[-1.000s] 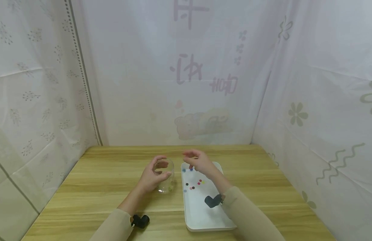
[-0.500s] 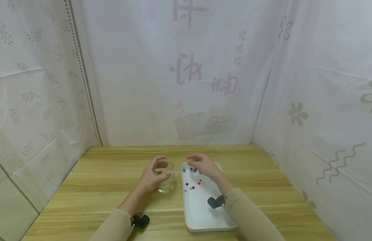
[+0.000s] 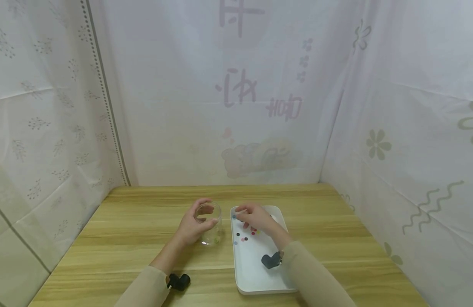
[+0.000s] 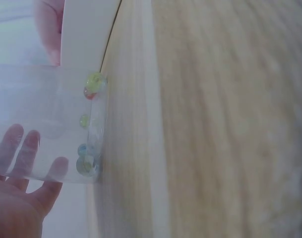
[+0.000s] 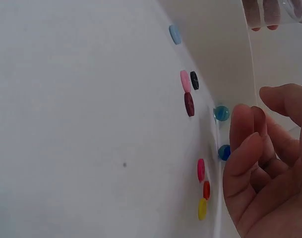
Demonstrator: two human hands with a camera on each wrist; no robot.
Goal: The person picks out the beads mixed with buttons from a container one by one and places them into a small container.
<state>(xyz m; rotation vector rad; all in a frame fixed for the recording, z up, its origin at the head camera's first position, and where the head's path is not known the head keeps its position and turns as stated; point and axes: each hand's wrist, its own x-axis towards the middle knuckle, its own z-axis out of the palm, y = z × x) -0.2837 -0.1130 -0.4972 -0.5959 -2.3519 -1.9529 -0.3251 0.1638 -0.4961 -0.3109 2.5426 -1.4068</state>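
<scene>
My left hand (image 3: 192, 224) grips a clear, round jar (image 3: 212, 232) standing on the table, fingers and thumb around its upper part. Glass marbles (image 4: 86, 164), greenish, bluish and one with red, lie at the jar's bottom in the left wrist view. Over the far left part of a white tray (image 3: 255, 270) hovers my right hand (image 3: 259, 218), its fingers loosely bent, with a gap to the thumb and nothing visible between them. Close to its fingertips are a teal marble (image 5: 221, 113) and a dark blue marble (image 5: 223, 152), partly hidden by a finger.
Several flat button-like discs lie in the tray, among them a light blue disc (image 5: 175, 34), a pink disc (image 5: 185, 81), a black disc (image 5: 194, 80) and a yellow disc (image 5: 202, 208). Patterned cloth curtains (image 3: 175, 106) enclose the wooden table (image 3: 144, 238) at the back and sides.
My right hand has come from the tray's far edge down and nearer, over the far left marbles, and now hides the dark blue one in the head view. The left hand and jar have stayed put.
</scene>
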